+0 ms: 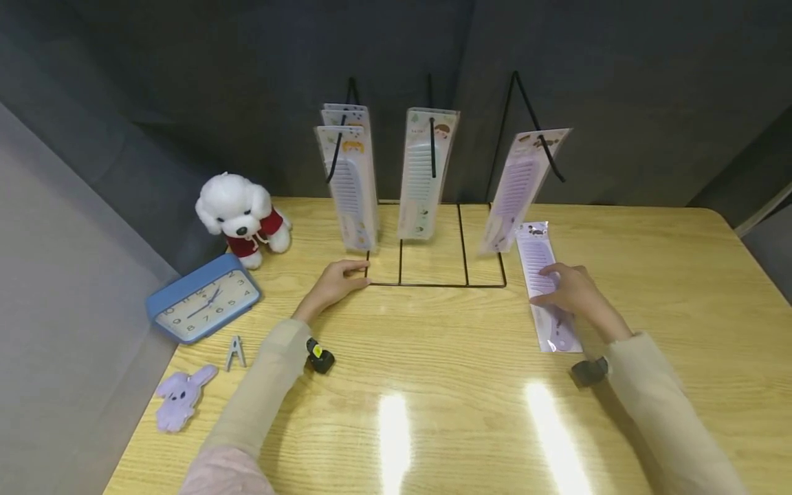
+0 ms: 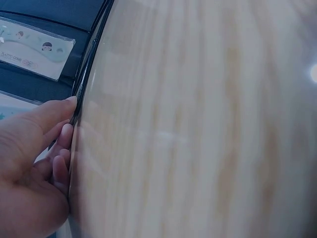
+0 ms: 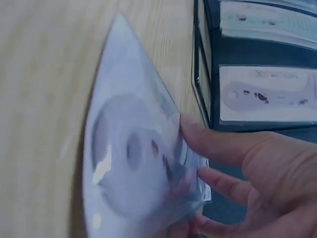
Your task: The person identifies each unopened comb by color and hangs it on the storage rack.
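A black wire display rack [image 1: 454, 285] stands on the wooden table with packaged combs on its hooks. Blue combs [image 1: 349, 189] hang at the left, green ones [image 1: 419, 179] in the middle, and a purple comb [image 1: 516, 185] at the right. Another packaged purple comb [image 1: 544, 289] lies right of the rack, and my right hand [image 1: 572, 292] grips its edge. In the right wrist view, the clear package [image 3: 133, 144] looks bent and slanted under my thumb. My left hand [image 1: 337, 283] pinches the front left corner of the rack's base wire, thumb and fingers against it [image 2: 37, 148].
On the left are a white plush dog [image 1: 235, 206] in red, a blue clock [image 1: 207, 299], a grey clothespin [image 1: 235, 353] and a flat purple plush rabbit [image 1: 179, 399]. Dark cloth [image 1: 247, 82] hangs behind the table [image 1: 445, 364]. A grey partition [image 1: 68, 309] borders the left.
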### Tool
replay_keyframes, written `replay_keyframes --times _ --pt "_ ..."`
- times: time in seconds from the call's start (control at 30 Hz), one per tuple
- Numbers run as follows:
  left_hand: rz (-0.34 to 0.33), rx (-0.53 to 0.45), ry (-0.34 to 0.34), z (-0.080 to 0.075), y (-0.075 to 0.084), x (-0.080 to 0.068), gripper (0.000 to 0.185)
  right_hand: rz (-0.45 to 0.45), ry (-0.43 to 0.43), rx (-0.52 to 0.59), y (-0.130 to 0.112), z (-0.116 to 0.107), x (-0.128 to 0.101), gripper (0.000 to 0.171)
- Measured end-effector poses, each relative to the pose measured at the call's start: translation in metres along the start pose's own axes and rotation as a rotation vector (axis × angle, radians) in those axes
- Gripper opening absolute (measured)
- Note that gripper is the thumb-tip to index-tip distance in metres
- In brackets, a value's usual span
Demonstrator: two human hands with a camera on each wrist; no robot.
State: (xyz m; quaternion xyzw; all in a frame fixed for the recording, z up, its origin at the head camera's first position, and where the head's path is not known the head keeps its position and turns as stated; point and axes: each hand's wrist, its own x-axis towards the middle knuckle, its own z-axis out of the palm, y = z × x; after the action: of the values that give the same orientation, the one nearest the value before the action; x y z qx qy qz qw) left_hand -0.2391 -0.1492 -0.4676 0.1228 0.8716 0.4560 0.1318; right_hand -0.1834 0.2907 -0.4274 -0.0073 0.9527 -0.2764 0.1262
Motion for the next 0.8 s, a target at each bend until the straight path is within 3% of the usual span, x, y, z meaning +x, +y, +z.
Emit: replay_keyframes --times 0.23,0.37,0.53,0.67,0.8 --pt "0.006 0.002 0.001 0.000 -0.001 0.000 0.045 0.051 -0.034 0.186 0.000 0.001 -0.023 0.082" --pt "0.010 0.004 0.000 0.000 -0.001 0.000 0.045 0.052 -0.010 0.264 -0.001 0.003 -0.035 0.081" --pt "0.004 0.008 -0.003 0.000 -0.001 0.000 0.045 0.046 0.147 0.371 -0.008 0.004 -0.052 0.082" --pt "0.001 0.011 -0.004 0.000 -0.001 0.000 0.045 0.033 0.323 0.434 -0.023 -0.001 -0.069 0.082" --pt "0.014 0.010 -0.005 0.000 -0.002 0.000 0.045 -0.060 0.524 0.642 -0.046 -0.003 -0.085 0.079"
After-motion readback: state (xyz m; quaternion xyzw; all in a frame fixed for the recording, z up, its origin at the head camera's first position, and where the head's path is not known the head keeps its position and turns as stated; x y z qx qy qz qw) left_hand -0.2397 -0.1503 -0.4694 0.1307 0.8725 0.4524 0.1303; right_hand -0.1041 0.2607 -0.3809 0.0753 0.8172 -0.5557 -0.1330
